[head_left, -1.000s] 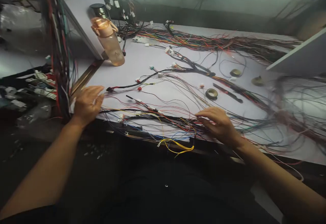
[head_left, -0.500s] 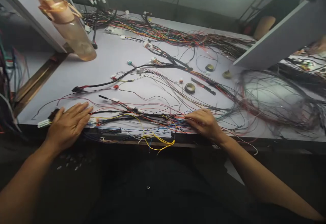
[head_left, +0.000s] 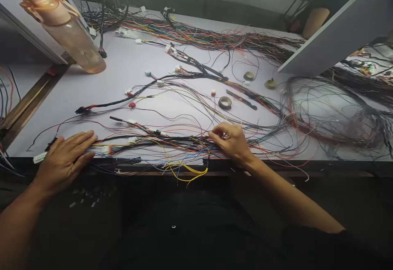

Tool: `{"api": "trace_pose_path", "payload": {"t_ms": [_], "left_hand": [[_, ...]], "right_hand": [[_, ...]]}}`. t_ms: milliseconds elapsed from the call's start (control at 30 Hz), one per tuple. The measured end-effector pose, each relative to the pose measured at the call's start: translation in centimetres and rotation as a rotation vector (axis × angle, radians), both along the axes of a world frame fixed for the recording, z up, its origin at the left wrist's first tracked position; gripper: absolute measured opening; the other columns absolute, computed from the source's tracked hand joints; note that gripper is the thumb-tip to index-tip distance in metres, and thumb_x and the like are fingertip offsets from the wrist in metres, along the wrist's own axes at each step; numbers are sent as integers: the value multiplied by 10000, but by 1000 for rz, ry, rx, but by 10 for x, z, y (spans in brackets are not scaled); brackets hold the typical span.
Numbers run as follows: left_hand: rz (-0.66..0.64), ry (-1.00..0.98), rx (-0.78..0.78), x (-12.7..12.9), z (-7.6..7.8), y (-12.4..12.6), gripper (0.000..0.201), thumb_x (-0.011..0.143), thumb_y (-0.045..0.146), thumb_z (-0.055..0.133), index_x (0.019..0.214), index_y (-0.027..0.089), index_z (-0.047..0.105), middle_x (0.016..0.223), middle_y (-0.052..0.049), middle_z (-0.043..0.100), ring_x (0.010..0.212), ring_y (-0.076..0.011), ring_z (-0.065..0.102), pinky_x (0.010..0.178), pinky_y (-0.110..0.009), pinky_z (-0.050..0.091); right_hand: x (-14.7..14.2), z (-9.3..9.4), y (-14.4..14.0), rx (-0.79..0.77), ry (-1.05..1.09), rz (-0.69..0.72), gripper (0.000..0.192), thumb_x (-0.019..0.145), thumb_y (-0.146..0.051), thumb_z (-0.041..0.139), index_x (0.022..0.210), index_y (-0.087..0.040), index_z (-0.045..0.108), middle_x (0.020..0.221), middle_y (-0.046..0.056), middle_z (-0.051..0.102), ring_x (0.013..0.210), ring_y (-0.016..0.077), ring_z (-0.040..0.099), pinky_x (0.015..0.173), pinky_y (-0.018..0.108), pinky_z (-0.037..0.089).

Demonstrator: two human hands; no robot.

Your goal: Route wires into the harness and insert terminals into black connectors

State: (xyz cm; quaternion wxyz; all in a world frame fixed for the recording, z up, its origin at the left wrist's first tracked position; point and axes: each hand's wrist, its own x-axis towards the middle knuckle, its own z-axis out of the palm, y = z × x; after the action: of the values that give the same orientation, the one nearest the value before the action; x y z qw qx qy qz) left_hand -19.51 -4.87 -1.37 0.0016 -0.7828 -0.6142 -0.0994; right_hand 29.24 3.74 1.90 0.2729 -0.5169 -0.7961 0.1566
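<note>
Partly hidden, left hand [head_left: 64,159] flat on wire bundle [head_left: 147,141] — grip released, right hand [head_left: 231,141] pinching wires.

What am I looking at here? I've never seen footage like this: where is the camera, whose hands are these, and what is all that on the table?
The camera sits on a person's head, looking down at their own two bare hands; there is no machine. The left hand lies flat and open on the near end of a wire harness at the edge of the white table. The right hand pinches thin wires in that same bundle. Farther back lie more coloured wire bundles, a tape roll, and a loose coil of wires. A peach water bottle stands at the far left.
</note>
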Motion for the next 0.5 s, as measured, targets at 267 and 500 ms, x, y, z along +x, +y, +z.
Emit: {"api": "trace_pose_path", "payload": {"t_ms": [267, 500], "left_hand": [[65, -10, -34, 11, 3, -3, 463, 966, 391, 336, 1394, 253, 447, 1466, -74, 455, 1387, -236, 374, 1147, -508, 211], [63, 30, 7, 6, 10, -6, 406, 965, 388, 375, 1334, 263, 490, 1422, -81, 507, 1349, -221, 433, 1141, -513, 225]], "right_hand": [[36, -6, -24, 275, -210, 145, 116, 936, -272, 582, 846, -227, 639, 860, -13, 707, 812, 146, 610, 847, 367, 266], [37, -8, -26, 260, -175, 196, 104, 942, -267, 574, 869, -224, 633, 904, 5, 709, 840, 162, 634, 829, 375, 320]]}}
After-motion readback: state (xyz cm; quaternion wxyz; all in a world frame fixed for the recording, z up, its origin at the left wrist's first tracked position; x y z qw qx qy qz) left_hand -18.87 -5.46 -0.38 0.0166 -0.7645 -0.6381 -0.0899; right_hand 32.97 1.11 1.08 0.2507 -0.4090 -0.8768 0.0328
